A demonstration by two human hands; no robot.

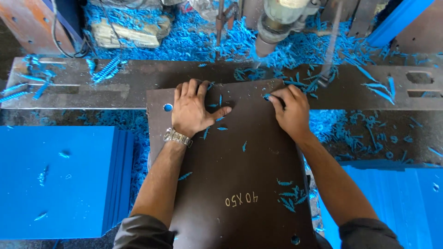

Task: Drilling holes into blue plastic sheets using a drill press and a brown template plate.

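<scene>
- Workshop counter (92,87) of dark metal, covered with blue plastic shavings (295,50), drill head (277,23) standing above at the top.
- On the counter, a dark brown flat plate (240,175) with round holes, reaching from the metal rail down toward the lower edge of the view.
- Left hand (194,110) lying flat on the upper left part of the plate, grip wide, fingers spread, holding nothing; metal wristwatch (177,137) on the wrist.
- Right hand (290,113) pressing on the upper right corner of the plate, grip narrow, fingers bent against the surface, holding nothing.
- Stack of blue sheets (55,180) at the left, another blue stack (397,198) at the right, both just beside the plate.
</scene>
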